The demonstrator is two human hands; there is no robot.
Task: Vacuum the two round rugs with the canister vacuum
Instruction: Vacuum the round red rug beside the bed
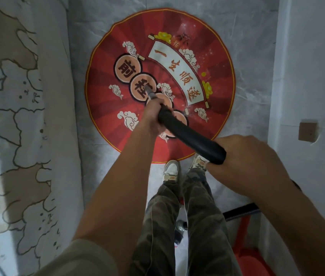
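Note:
A round red rug [215, 62] with gold clouds, a white scroll and orange character discs lies on the grey marble floor ahead of my feet. A black vacuum wand [189, 136] slants from lower right down to its metal nozzle tip [148, 89], which touches the rug on one of the discs. My left hand [152, 116] grips the wand low, near the metal end. My right hand [243, 154] curls round the wand's upper black end. A ribbed black hose [241, 212] runs off to the lower right. The canister itself is hidden.
A bed with a cream and brown patterned cover [22, 126] runs along the left. A white wall [313, 76] with a brown patch [307, 131] stands on the right. A red stool [251, 261] sits at the lower right behind my legs. My sneakers [171, 169] stand at the rug's near edge.

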